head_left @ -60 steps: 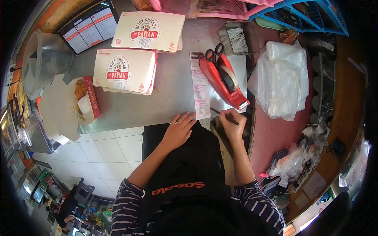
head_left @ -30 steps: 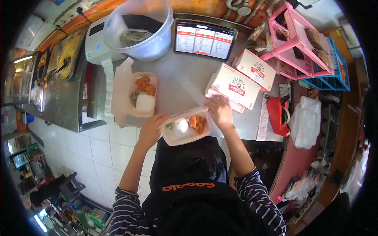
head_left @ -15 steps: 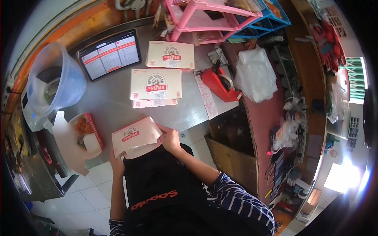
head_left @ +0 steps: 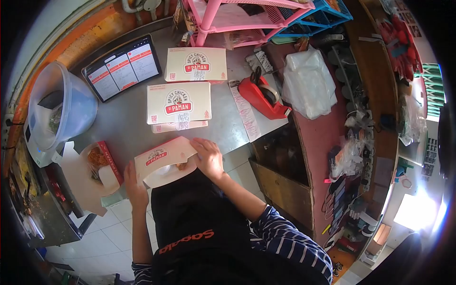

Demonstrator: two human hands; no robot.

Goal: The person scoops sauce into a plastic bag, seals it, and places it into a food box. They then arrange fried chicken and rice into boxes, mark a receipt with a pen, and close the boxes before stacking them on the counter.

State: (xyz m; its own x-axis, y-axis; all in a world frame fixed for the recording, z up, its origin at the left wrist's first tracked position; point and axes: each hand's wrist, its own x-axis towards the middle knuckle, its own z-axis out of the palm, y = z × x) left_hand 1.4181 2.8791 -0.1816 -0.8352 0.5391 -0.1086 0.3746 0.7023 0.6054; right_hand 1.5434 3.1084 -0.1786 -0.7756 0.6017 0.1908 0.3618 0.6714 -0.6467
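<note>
A white and red cardboard takeaway box (head_left: 164, 151) sits at the table's front edge, before the black apron. Its printed lid is partly lowered, and a gap at the near side shows something white and a bit of brown food inside. My left hand (head_left: 136, 186) is upright along the box's left side, fingers stretched out and touching it. Over the right corner of the lid, my right hand (head_left: 209, 158) has its fingers bent round the edge. To the left lies another takeaway box (head_left: 78, 173), flaps open, with fried chicken (head_left: 97, 157) and a white portion in it.
Closed printed boxes (head_left: 178, 103) stand stacked behind, one more (head_left: 195, 64) farther back. A tablet (head_left: 122, 68) and a clear plastic bucket (head_left: 78, 107) are at the left. On the right are a red tape dispenser (head_left: 261, 97), a paper receipt (head_left: 246, 111) and plastic bags (head_left: 308, 83).
My right hand has gone from pinching the lid's side to lying over its corner. My left hand has shifted outward along the box. The gap under the lid shows more of the inside.
</note>
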